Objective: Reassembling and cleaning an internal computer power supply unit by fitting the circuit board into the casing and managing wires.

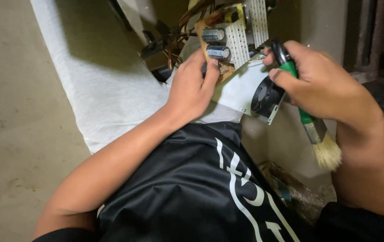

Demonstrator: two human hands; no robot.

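Note:
An opened power supply unit (241, 87) rests on my lap: grey metal case, a round black fan (266, 96) on its near side, and a brown circuit board with cylindrical capacitors (216, 42) and white finned heat sinks (239, 42). My left hand (192, 87) grips the near edge of the board and case. In my right hand (315, 80) is a paintbrush (311, 123) with a green and black handle, its pale bristles pointing down and away from the unit. The same hand's fingers touch the case's right side.
A bundle of orange and black wires (174, 38) leaves the unit at the top left. A white cloth (98, 85) runs under it. Bare concrete floor (12, 112) lies on the left. Black shorts with white markings (210, 188) cover my legs.

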